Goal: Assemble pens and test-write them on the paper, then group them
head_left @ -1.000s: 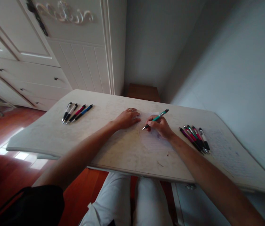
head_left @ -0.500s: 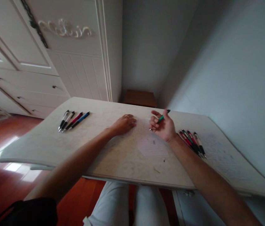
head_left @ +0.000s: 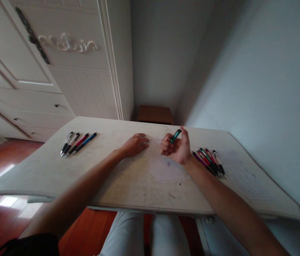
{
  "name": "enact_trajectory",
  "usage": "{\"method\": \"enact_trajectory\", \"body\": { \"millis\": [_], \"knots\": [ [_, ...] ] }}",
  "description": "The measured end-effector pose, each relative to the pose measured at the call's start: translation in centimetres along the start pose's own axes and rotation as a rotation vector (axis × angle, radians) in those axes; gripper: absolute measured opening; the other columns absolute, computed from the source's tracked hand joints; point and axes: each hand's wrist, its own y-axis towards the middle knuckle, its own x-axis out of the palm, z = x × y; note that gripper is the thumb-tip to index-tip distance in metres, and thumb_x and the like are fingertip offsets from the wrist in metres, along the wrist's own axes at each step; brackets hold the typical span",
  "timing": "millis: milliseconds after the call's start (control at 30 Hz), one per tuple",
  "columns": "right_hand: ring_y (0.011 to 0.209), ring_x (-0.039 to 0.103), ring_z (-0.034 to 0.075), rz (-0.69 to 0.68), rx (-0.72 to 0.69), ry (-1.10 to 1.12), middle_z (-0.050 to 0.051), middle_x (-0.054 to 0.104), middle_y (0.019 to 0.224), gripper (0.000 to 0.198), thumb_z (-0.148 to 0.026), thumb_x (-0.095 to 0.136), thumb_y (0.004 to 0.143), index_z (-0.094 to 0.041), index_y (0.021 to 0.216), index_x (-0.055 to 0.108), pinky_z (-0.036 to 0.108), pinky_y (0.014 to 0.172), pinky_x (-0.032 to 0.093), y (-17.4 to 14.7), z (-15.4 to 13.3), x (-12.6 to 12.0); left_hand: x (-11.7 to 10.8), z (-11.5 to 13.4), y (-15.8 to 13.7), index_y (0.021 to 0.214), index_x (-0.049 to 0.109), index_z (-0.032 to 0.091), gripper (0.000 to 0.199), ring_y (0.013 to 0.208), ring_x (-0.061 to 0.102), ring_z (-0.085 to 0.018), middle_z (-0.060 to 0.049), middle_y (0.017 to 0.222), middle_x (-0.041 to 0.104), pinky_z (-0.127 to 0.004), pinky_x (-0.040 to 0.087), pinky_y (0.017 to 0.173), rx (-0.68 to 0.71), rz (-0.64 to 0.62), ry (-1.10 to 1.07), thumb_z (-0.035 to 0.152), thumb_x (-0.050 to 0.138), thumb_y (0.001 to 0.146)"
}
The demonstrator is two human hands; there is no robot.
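Observation:
A green and black pen (head_left: 175, 136) is gripped in my right hand (head_left: 178, 147), fingers curled round it and thumb raised near its top end. The hand is over the upper right of a lined sheet of paper (head_left: 167, 172) on the table. My left hand (head_left: 135, 145), wearing a ring, lies flat with fingers stretched out at the sheet's upper left edge. To the left lie several pens (head_left: 77, 144) side by side, with white, red and blue barrels. Beside my right forearm is another group of pens (head_left: 210, 161).
The white table (head_left: 45, 174) has blue scribbles (head_left: 245, 174) at its right. Small dark bits (head_left: 172, 195) lie near the front edge. A white cabinet (head_left: 86, 85) stands behind on the left, a brown wooden stool or box (head_left: 155, 114) beyond the far edge, a wall (head_left: 258, 81) on the right.
My right hand has turned and its fingers have closed tighter round the pen, which now stands more steeply. My left hand stays at the paper. The whole view has shifted slightly.

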Motion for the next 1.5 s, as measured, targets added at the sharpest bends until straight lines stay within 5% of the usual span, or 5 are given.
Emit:
{"method": "enact_trajectory", "body": {
  "millis": [733, 1000, 1267, 1367, 1500],
  "knots": [
    [0.060, 0.053, 0.015, -0.087, 0.191, 0.304, 0.007, 0.065, 0.080, 0.083, -0.079, 0.015, 0.087, -0.016, 0.115, 0.061, 0.032, 0.063, 0.045, 0.6, 1.0, -0.7, 1.1, -1.0, 0.1, 0.121, 0.065, 0.018, 0.037, 0.125, 0.050, -0.028, -0.015, 0.130, 0.057, -0.043, 0.041, 0.107, 0.038, 0.020, -0.001, 0.036, 0.047, 0.096],
    [0.097, 0.066, 0.024, -0.029, 0.158, 0.252, 0.011, 0.068, 0.108, 0.036, -0.041, 0.060, 0.087, -0.019, 0.114, 0.051, 0.038, 0.079, 0.053, 1.0, 1.2, -1.1, 0.7, -0.8, 0.1, 0.116, 0.067, 0.017, 0.034, 0.118, 0.055, -0.026, -0.015, 0.126, 0.059, -0.041, 0.044, 0.104, 0.064, 0.024, 0.008, 0.035, 0.045, 0.096],
    [0.087, 0.071, 0.022, 0.326, 0.037, 0.127, 0.010, 0.071, 0.095, 0.049, 0.008, 0.052, 0.060, -0.019, 0.101, 0.045, 0.034, 0.069, 0.058, 2.1, 1.0, -3.2, 0.6, -0.8, 0.1, 0.121, 0.066, 0.017, 0.041, 0.125, 0.050, -0.028, -0.016, 0.131, 0.057, -0.043, 0.042, 0.107, 0.018, -0.011, -0.001, 0.040, 0.043, 0.096],
    [0.070, 0.070, 0.019, 0.551, -0.060, 0.079, 0.003, 0.070, 0.077, 0.041, 0.010, 0.049, 0.060, -0.021, 0.087, 0.044, 0.029, 0.058, 0.057, 2.7, 0.8, -4.4, 0.9, -1.3, 0.1, 0.119, 0.067, 0.017, 0.043, 0.127, 0.049, -0.029, -0.015, 0.132, 0.057, -0.045, 0.040, 0.108, 0.029, -0.009, -0.030, 0.044, 0.044, 0.095],
    [0.069, 0.069, 0.018, 0.563, -0.125, -0.023, 0.007, 0.070, 0.073, 0.025, 0.000, 0.065, 0.068, -0.017, 0.079, 0.052, 0.026, 0.062, 0.058, 2.8, 0.0, -5.3, 1.4, -2.0, 0.2, 0.119, 0.067, 0.017, 0.048, 0.126, 0.050, -0.029, -0.015, 0.132, 0.057, -0.046, 0.040, 0.108, 0.036, 0.011, -0.035, 0.049, 0.039, 0.095]
  ]
}}
